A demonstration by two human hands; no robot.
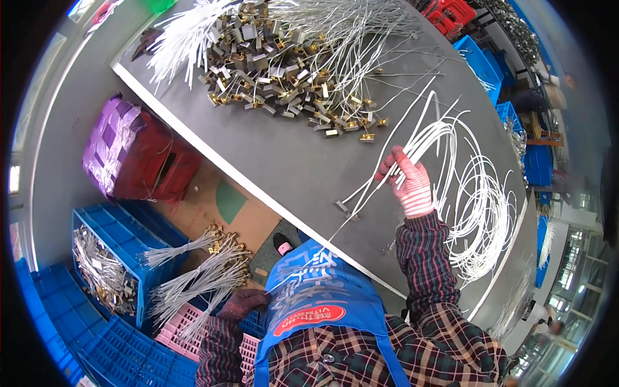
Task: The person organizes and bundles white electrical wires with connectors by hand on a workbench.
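My right hand [409, 184], in a red and white striped glove, is closed on a bunch of white wires [438, 132] above the grey table. Their cut ends poke out by the fingers, and the rest loops down in a loose coil [483, 219]. Left of that hand a small grey block [342, 206] with wires lies on the tabletop. My left hand [244, 303], in a dark red glove, is low beside my apron, its fingers curled. One thin wire [329, 238] runs from near it across the apron toward the block; the fingertips are hard to see.
A heap of wired grey blocks with brass-coloured parts [277, 71] covers the table's far side. Below its white edge [213, 155] are bundled wires [200, 277], blue crates [142, 277], a pink crate [177, 329] and a red stool with purple wrapping [116, 148]. More blue bins [480, 68] stand right.
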